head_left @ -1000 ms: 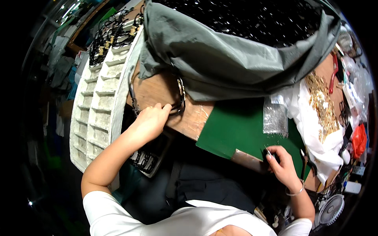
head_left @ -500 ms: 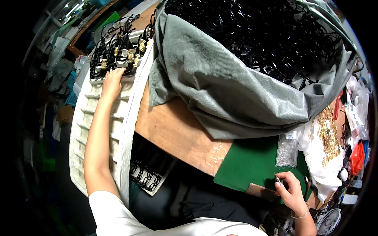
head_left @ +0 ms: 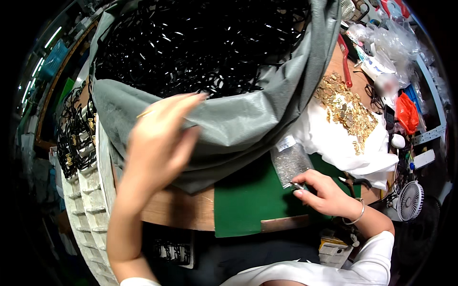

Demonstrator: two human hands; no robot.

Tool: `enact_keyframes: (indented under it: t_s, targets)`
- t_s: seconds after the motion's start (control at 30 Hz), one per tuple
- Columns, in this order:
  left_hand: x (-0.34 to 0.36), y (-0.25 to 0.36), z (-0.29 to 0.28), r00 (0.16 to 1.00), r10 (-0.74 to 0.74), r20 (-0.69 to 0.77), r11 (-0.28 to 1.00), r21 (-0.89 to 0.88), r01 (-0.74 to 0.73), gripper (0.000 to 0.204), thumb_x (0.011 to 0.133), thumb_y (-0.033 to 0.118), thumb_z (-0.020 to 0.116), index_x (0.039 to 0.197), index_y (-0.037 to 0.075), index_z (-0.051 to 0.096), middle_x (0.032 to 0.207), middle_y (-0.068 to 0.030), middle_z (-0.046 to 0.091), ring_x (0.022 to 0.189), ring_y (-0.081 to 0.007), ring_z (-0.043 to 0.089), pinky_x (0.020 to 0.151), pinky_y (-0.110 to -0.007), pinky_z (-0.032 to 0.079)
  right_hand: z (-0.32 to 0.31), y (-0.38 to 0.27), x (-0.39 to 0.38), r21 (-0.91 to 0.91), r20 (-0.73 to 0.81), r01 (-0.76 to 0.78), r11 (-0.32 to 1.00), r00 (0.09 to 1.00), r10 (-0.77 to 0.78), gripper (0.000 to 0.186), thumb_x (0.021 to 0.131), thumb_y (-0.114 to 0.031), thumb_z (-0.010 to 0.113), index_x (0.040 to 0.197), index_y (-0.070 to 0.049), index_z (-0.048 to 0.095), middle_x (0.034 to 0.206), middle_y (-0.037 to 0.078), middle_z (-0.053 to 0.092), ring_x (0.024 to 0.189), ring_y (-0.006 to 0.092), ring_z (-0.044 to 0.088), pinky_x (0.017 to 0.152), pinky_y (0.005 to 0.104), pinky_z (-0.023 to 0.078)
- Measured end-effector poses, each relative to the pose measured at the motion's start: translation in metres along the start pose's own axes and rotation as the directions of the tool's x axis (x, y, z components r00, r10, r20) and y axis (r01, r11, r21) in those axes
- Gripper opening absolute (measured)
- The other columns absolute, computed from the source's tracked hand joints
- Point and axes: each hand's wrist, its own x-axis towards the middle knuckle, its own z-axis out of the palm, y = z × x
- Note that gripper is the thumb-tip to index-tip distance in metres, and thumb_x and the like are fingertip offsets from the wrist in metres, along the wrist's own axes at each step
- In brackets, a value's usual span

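Note:
My left hand (head_left: 160,138), somewhat blurred, is over the near edge of a grey cloth sack (head_left: 238,121). Its fingers stretch toward a heap of glossy black curved pieces (head_left: 191,47) inside, thumb apart, nothing seen in the grasp. Fingers bent, my right hand (head_left: 327,193) pinches a small slim metal tool (head_left: 297,185), mostly hidden by the fingers. That hand hovers over a green mat (head_left: 243,205), beside a clear bag of tiny silvery parts (head_left: 292,164). At left, black pieces with gold ornaments (head_left: 74,136) fill the far part of a white slotted tray (head_left: 90,209).
Gold metal pieces (head_left: 350,112) lie heaped on white plastic (head_left: 329,143) at right. Dark-handled pliers (head_left: 352,185) rest near my right wrist. A red-handled tool (head_left: 344,62), a red bag (head_left: 407,113) and a small white fan (head_left: 410,201) are farther right.
My left hand has left the white tray and moved right, to the sack's edge. The view has swung right. My right hand still pinches the small tool, now closer to the clear bag.

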Motion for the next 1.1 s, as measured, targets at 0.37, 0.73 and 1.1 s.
enact_keyframes:
  t_s: [0.37, 0.73, 1.1]
  targets:
    - [0.044, 0.014, 0.105, 0.924, -0.299, 0.239, 0.928, -0.152, 0.340, 0.026, 0.078, 0.012, 0.053, 0.102, 0.002, 0.056, 0.089, -0.0197, 0.060, 0.083, -0.0300, 0.060, 0.072, -0.033, 0.047, -0.025, 0.053, -0.051, 0.358, -0.009, -0.167, 0.919, 0.983, 0.182, 0.022, 0.084, -0.016, 0.055, 0.100, 0.000, 0.051, 0.081, 0.005, 0.054, 0.060, 0.0080, 0.054, 0.054, 0.0218, 0.043]
    - [0.114, 0.000, 0.127, 0.735, -0.531, -0.422, 0.843, -0.174, 0.509, 0.032, 0.078, 0.031, 0.058, 0.090, 0.002, 0.057, 0.094, -0.0231, 0.049, 0.097, -0.0305, 0.038, 0.085, -0.042, 0.031, -0.015, 0.048, -0.046, 0.185, 0.019, 0.197, 0.963, 0.979, -0.204, 0.024, 0.085, -0.014, 0.053, 0.103, 0.001, 0.050, 0.087, 0.009, 0.052, 0.065, 0.0109, 0.055, 0.059, 0.0227, 0.045]
    - [-0.025, 0.046, -0.051, 0.753, -0.194, -0.628, 0.979, -0.176, 0.105, 0.026, 0.081, 0.014, 0.058, 0.102, -0.002, 0.058, 0.077, -0.0047, 0.054, 0.069, -0.0085, 0.049, 0.065, -0.019, 0.040, -0.082, 0.063, -0.072, -0.249, -0.376, -0.121, 0.961, 0.926, 0.020, 0.024, 0.079, -0.022, 0.056, 0.085, 0.001, 0.051, 0.074, 0.017, 0.056, 0.071, 0.0305, 0.056, 0.062, 0.0363, 0.044]
